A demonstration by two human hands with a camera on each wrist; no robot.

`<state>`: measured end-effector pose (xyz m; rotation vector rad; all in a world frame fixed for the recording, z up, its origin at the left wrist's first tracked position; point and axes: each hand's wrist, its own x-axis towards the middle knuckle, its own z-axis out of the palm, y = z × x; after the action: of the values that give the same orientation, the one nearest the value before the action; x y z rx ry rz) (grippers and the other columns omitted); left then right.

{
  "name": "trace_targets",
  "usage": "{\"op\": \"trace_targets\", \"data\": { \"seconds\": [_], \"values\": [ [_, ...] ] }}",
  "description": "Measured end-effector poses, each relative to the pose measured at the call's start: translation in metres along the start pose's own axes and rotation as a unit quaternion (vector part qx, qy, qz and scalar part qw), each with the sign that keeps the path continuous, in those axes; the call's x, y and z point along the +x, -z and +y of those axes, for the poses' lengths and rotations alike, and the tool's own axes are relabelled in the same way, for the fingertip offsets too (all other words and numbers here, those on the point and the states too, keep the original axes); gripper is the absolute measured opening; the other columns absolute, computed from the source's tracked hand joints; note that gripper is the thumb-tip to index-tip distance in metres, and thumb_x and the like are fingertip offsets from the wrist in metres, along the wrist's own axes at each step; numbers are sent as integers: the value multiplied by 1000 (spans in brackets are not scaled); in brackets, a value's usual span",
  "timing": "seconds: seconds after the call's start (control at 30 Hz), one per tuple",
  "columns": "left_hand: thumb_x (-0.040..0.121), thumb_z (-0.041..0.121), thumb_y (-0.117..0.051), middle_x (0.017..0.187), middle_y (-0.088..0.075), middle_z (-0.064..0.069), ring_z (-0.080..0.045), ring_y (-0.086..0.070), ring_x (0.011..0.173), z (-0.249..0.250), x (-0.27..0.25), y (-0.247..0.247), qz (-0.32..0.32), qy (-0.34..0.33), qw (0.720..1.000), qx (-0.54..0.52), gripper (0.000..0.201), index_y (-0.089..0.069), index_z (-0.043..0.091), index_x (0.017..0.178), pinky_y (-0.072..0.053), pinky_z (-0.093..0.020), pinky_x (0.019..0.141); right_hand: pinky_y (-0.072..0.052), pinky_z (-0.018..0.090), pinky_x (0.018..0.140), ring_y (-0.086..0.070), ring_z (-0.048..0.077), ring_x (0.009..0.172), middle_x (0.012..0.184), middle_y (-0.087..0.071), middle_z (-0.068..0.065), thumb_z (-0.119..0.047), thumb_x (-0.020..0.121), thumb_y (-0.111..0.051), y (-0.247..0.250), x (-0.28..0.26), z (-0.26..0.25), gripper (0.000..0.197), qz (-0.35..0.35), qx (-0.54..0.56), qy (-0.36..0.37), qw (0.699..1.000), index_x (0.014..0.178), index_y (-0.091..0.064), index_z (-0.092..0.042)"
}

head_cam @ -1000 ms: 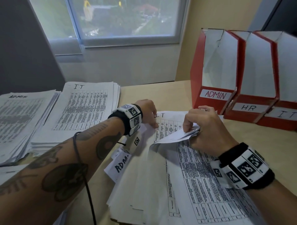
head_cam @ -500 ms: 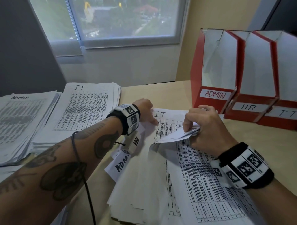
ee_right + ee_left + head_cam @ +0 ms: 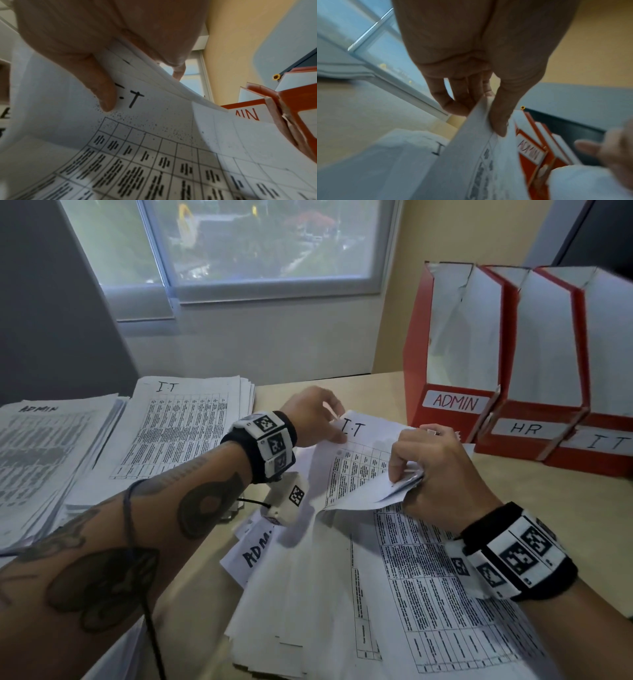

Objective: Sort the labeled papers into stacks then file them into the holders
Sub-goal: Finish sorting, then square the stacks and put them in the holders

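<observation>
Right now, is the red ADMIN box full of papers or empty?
Empty, as far as shows. The ADMIN holder shows only bare white inner walls, no sheets sticking up; its very bottom is hidden.

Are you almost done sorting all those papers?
Not yet. Done: an ADMIN stack and an IT stack sit on the left. In hand: the left hand and right hand are lifting an IT sheet off the unsorted pile. Left: that pile, and filing; what shows of the holders looks empty.
</observation>
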<state>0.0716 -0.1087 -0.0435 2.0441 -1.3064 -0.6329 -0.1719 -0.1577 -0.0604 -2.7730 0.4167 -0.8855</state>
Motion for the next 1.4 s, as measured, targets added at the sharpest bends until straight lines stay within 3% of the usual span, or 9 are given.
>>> {"op": "trace_targets", "data": {
  "seconds": [0.2, 0.33, 0.53, 0.67, 0.8, 1.07, 1.17, 1.3, 1.4],
  "values": [
    [65, 9, -97, 68, -70, 6, -14, -61, 61, 33, -37, 5, -121, -128, 981, -86, 66, -62, 18, 120, -51, -34, 69, -48, 57, 99, -55, 28, 131, 141, -59, 3, -3, 49, -96, 7, 1, 0, 40, 14, 50, 10, 999, 64, -63, -19],
    [71, 14, -94, 74, -77, 4, -13, -67, 67, 33, -52, 17, -168, -153, 971, -66, 55, -70, 19, 121, -59, -37, 80, -54, 59, 92, -66, 20, 76, 81, -70, -1, -5, 60, -91, 8, -3, 4, 35, 47, 58, 11, 997, 72, -62, -19],
    [88, 34, -82, 81, -79, 0, -15, -73, 70, -6, -24, 29, -31, -59, 996, -54, 22, -76, 17, 101, -59, -37, 87, -56, 33, 82, -65, 19, 96, 82, -66, -11, 7, 56, -88, 6, 0, -9, 84, 5, 90, -69, 994, 116, -48, -35],
    [81, 49, -85, 121, -72, 6, -13, -65, 105, -23, -9, 11, -50, -10, 969, 240, 55, -69, 24, 128, -51, -33, 103, -39, 37, 97, -63, 12, 77, 75, -70, -8, 2, 53, -90, 7, 0, -2, 35, 0, 11, -7, 1000, 80, -78, -17],
    [86, 61, -74, 150, -42, -2, -28, -39, 137, -30, 2, -10, -68, 20, 936, 344, 82, -47, 21, 152, -36, -46, 118, -41, 46, 99, -64, 11, 78, 77, -68, -13, -4, 53, -92, 4, 0, 1, 30, -28, -6, -7, 1000, 72, -78, -23],
    [85, 36, -84, 87, -69, -4, -23, -61, 85, -22, 11, -3, 32, 4, 985, 171, 25, -73, 14, 86, -43, -26, 68, -35, 43, 97, -62, 13, 82, 81, -68, -12, -6, 50, -97, -2, 1, 3, 33, -7, 11, -1, 1000, 70, -77, -22],
    [90, 32, -78, 60, -56, -3, -24, -53, 69, -14, 4, 3, 56, -29, 982, 177, 44, -58, 12, 57, -38, -26, 55, -38, 48, 94, -58, 18, 105, 106, -70, -6, -7, 45, -99, -1, 2, 2, 35, -15, 20, 0, 1000, 69, -77, -22],
    [88, 45, -79, 77, -71, 6, -16, -63, 76, 13, -15, 17, -17, -129, 979, 157, 23, -75, 34, 69, -47, -28, 72, -42, 63, 103, -48, 29, 137, 146, -59, 1, -6, 48, -98, 4, 4, 5, 32, -17, 24, 19, 999, 67, -79, -23],
    [92, 50, -70, 78, -73, 10, -11, -61, 74, 37, -33, 26, -195, -165, 967, 9, 20, -81, 36, 83, -49, -29, 73, -41, 64, 108, -58, 27, 132, 138, -67, 6, -6, 49, -101, 4, 4, 3, 33, 2, 35, 21, 999, 67, -77, -18]
  ]
}}
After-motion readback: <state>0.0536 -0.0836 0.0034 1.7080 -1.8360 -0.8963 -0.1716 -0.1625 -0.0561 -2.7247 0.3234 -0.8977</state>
